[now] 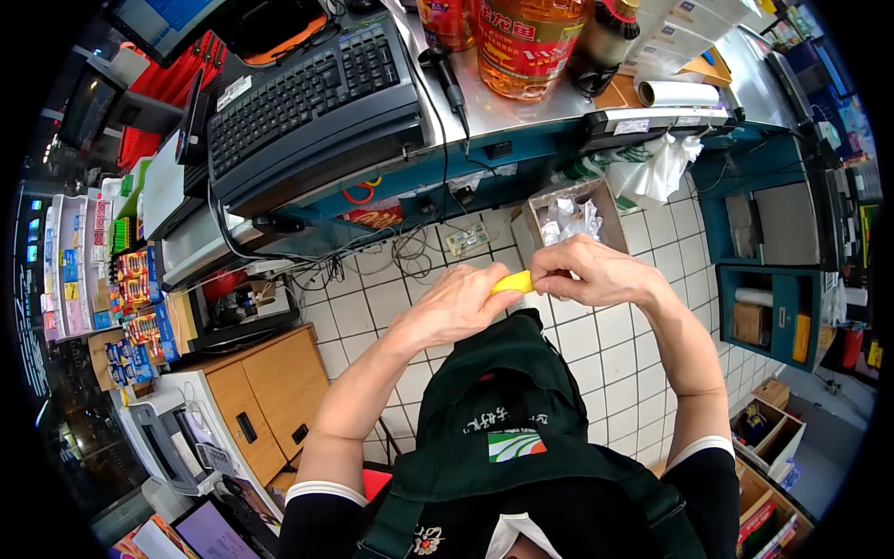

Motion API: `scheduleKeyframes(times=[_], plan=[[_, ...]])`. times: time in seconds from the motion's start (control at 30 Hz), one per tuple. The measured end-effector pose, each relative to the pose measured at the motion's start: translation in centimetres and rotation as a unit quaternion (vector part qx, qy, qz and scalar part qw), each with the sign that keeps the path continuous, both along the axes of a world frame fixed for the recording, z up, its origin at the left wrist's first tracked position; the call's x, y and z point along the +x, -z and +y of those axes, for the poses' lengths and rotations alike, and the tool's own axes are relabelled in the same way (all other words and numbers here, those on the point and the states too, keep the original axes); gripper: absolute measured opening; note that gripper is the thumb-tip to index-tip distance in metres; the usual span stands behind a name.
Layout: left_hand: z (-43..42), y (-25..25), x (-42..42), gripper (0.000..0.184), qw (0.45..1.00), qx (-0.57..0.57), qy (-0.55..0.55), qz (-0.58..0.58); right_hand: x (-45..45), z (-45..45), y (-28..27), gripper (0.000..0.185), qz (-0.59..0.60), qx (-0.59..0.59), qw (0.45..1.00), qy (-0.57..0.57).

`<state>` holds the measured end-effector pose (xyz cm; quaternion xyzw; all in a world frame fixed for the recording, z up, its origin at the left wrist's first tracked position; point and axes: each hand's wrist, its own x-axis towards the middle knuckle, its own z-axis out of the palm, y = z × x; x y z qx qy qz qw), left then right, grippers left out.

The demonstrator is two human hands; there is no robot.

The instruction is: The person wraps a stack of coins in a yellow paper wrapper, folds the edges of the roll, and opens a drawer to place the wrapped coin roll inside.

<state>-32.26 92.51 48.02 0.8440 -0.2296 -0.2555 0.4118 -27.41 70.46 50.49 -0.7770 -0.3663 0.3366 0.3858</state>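
The yellow object (514, 282) lies between the two hands, from the left hand's (456, 302) fingertips across to the right hand's (589, 271). It is small and bright yellow, with both ends partly hidden by fingers; too little shows to tell quite what it is. The left hand is closed on its left end, thumb on the near side. The right hand is narrowed to a pinch at its right end, near an open box (533, 224) of crumpled white paper.
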Motion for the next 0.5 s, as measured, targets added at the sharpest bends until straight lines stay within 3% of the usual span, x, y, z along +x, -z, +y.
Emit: scheduleKeyframes(times=[0.5], plan=[[-0.4, -1.9, -0.4, 0.031, 0.999, -0.027, -0.012, -0.022, -0.6, -0.1, -2.3, 0.019, -0.032, -0.014, 0.998, 0.057]])
